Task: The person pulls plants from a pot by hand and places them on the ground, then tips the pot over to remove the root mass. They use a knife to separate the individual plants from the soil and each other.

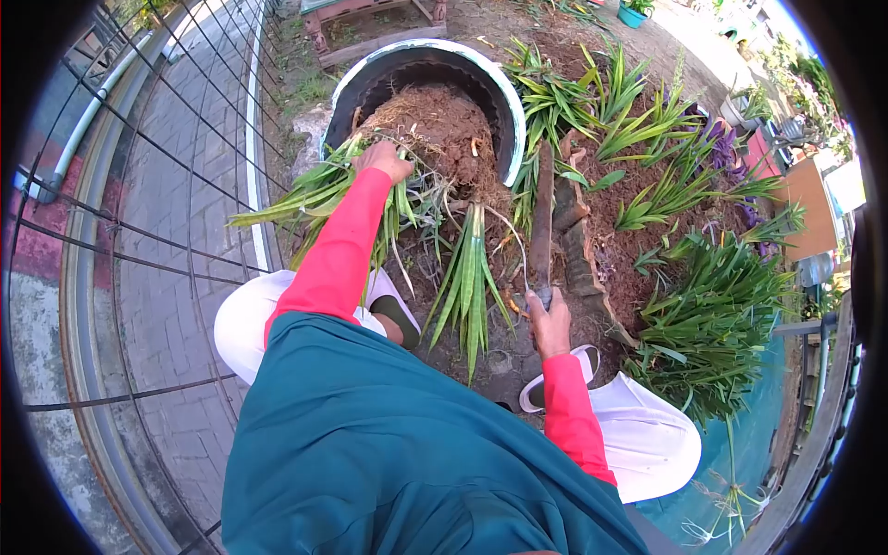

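Observation:
My left hand (pixel 384 161) is closed at the base of long green and yellow leaves (pixel 324 190), beside the root mass at the mouth of a tipped pot. The pot (pixel 504 92) lies on its side with a pale rim and black inside, holding brown soil and roots (pixel 444 134). My right hand (pixel 548 322) grips the handle of a long rusty blade (pixel 543 208), which points away from me. Between my hands, a clump of upright-leaved plant (pixel 474 277) hangs out of the soil with its leaves toward me.
Wire fencing (pixel 190 194) runs along the left, over a paved path (pixel 176 305). A planted bed with spiky plants (pixel 657 199) and a dense leafy pile (pixel 712 319) fills the right. A wooden stand (pixel 370 23) is beyond the pot. A bark-like edge (pixel 583 259) borders the bed.

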